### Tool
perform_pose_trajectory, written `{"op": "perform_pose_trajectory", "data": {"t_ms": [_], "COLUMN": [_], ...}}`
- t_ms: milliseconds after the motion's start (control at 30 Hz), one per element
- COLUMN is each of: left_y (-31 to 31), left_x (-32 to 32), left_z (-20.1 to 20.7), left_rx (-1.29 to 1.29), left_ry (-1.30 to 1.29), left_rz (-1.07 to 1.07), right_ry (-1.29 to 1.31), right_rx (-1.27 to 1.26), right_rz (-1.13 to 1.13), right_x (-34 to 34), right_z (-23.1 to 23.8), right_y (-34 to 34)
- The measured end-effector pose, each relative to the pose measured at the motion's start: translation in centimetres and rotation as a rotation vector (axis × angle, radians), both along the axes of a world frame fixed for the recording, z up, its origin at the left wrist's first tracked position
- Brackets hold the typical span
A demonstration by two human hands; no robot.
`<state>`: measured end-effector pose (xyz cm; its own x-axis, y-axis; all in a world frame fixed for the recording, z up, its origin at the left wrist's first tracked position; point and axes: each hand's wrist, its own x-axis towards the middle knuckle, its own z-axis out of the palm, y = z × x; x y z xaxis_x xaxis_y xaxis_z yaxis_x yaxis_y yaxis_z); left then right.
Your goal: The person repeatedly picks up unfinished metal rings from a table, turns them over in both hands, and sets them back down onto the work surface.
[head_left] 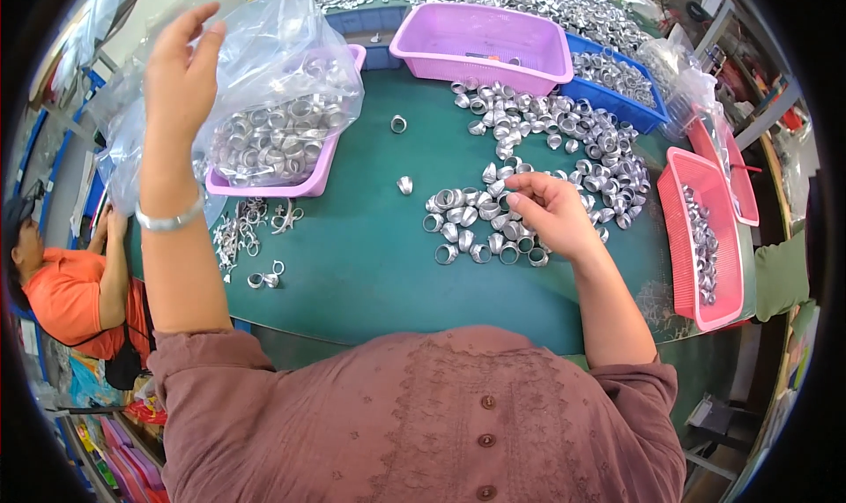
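Note:
My left hand (182,75) is raised beside and over a clear plastic bag (291,40), its fingers apart and nothing visible in them. Under the bag's loose film, many silver-coloured metal rings (278,141) fill a lilac basket (328,170). My right hand (555,214) hovers low over a spread of similar rings (617,172) on the green table (352,256). Its thumb and index finger are curled close together at the edge of a smaller cluster of rings (458,212); whatever lies between the tips is hard to make out. Two single rings, one upright (398,124) and one tilted (404,185), lie between my hands.
An almost bare lilac basket (480,36) stands at the back, beside a blue basket (617,84) of small metal pieces. A pink basket (705,238) holds more rings at right. Thin metal pieces (238,238) lie at left. A person in orange (75,291) works at far left.

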<state>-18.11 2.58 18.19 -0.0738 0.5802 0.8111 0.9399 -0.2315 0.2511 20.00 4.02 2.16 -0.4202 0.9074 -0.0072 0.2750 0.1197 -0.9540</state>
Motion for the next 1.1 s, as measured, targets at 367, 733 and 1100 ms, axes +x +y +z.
{"op": "perform_pose_trajectory", "data": {"t_ms": [367, 733, 1100], "left_y": [-2.5, -0.7, -2.3], "left_x": [12.2, 11.5, 13.7], "left_z": [-15.4, -19.6, -17.4], "left_rx": [-0.616, -0.787, -0.771], "left_ry": [-0.009, -0.657, -1.441], "left_rz": [-0.33, -0.485, -0.924], "right_ry": [-0.347, -0.764, -0.076], "right_rx": [0.541, 0.748, 0.371], "right_rz": [0.193, 0.357, 0.217], "right_x": [-6.0, -14.4, -8.0], "right_z": [-0.2, -2.4, -0.9], "right_y": [5.3, 10.5, 7.4]}}
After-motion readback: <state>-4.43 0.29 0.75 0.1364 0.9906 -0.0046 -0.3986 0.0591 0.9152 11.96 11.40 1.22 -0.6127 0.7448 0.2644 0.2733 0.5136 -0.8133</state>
